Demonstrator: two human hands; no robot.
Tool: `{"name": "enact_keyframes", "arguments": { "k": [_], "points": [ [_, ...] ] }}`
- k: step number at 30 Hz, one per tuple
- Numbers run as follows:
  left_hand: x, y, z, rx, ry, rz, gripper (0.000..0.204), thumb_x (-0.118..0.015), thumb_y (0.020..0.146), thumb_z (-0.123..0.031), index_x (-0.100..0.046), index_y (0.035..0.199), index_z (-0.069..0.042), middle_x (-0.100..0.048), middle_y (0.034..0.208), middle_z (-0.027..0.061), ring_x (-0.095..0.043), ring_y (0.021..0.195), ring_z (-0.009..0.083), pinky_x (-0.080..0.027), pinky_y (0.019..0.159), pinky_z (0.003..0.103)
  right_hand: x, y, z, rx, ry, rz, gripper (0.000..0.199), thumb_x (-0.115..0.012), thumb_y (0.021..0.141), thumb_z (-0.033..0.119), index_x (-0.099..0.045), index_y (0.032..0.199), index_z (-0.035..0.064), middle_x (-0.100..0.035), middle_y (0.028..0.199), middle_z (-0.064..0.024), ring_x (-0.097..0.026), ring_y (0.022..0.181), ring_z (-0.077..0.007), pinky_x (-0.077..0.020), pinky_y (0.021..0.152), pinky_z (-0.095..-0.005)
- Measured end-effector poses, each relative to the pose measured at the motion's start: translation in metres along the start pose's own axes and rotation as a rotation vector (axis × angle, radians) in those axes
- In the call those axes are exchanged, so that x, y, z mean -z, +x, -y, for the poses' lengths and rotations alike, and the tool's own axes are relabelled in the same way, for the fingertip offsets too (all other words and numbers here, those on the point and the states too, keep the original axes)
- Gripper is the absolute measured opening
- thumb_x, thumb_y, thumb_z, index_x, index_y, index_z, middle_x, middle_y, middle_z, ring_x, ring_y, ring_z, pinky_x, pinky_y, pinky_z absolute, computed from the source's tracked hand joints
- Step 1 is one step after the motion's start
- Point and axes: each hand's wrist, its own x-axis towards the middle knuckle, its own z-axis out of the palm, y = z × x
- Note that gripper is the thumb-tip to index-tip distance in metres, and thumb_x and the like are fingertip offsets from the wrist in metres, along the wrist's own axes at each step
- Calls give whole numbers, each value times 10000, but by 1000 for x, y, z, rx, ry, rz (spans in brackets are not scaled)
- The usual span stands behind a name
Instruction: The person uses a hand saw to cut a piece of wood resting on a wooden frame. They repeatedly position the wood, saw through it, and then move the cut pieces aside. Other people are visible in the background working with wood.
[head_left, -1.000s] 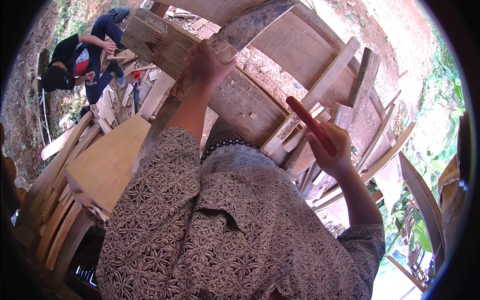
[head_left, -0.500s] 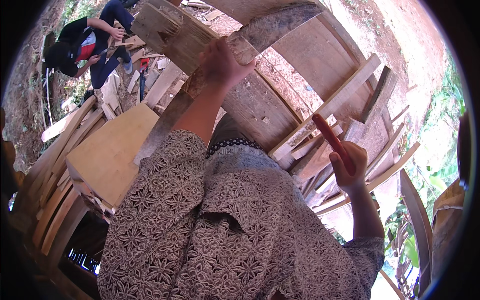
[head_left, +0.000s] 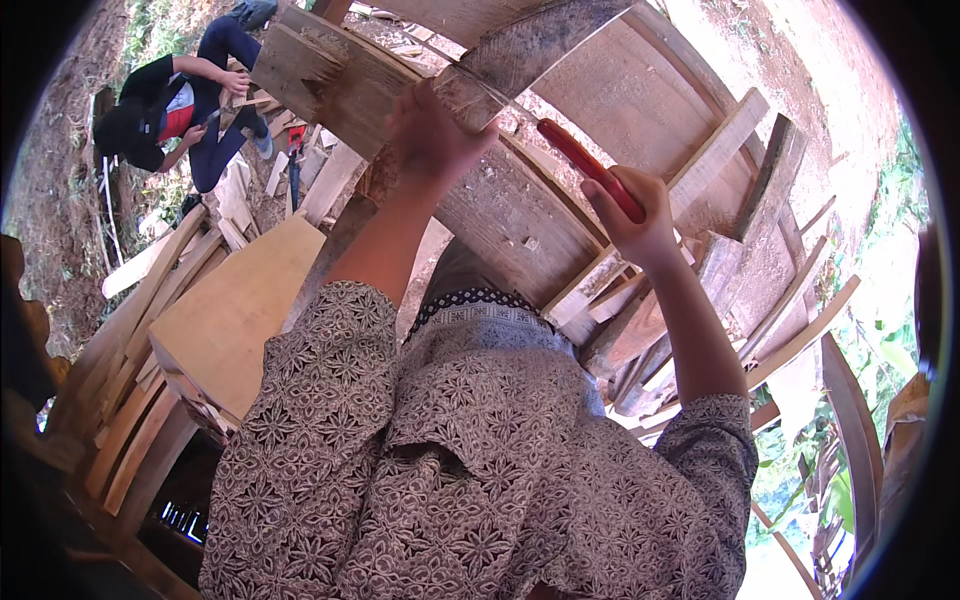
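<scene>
My left hand presses down with its fingers curled over a long, dark grey flat piece, thumb stretched to the right. This piece lies slantwise across a thick wooden beam; whether it is board or metal I cannot tell. My right hand is wrapped around the red handle of a thin-shafted tool. The handle tilts up and leftward, and its slim shaft reaches over the edge of the dark piece close to my left thumb. The shaft's tip is hard to make out.
A pale wooden block stands at the left beside several curved planks. Long wood strips lie at the right. Beyond the beam at the far left, a person sits near a red-handled saw and wood scraps.
My right hand has swung left and up with the red-handled tool, bringing its shaft over the dark piece. My left hand keeps its hold, and the whole view has shifted slightly.
</scene>
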Motion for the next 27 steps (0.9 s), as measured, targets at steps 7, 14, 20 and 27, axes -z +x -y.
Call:
{"name": "enact_keyframes", "arguments": {
  "k": [7,14,20,27],
  "points": [
    [-3,-3,4,-46,-30,-94,905,-852,643,-540,-494,1234,44,-595,1174,220,-583,1132,382,-453,959,552,38,-89,1,50,-127,-25,224,-707,921,154,-622,770,12,-489,597,-86,-487,513,-211,-374,521,-366],
    [1,-3,5,-42,38,-77,885,-842,657,-548,-493,1228,30,-579,1175,208,-554,1176,394,-428,986,556,19,-40,29,41,-99,39,236,-707,931,198,-655,799,10,-514,592,-93,-509,524,-203,-392,523,-377],
    [9,1,-1,26,-29,75,973,-790,700,-644,-458,1321,29,-523,1343,208,-499,1288,357,-395,1061,532,-37,64,36,-59,-69,-18,338,-681,988,321,-649,824,27,-516,617,-15,-461,586,-89,-379,542,-301],
    [9,-4,4,21,-20,39,927,-790,704,-636,-471,1280,17,-536,1304,195,-519,1248,344,-408,1039,530,32,-83,35,-36,-191,-29,298,-701,924,183,-581,702,25,-479,567,-68,-493,523,-175,-362,517,-348]
  ]
}}
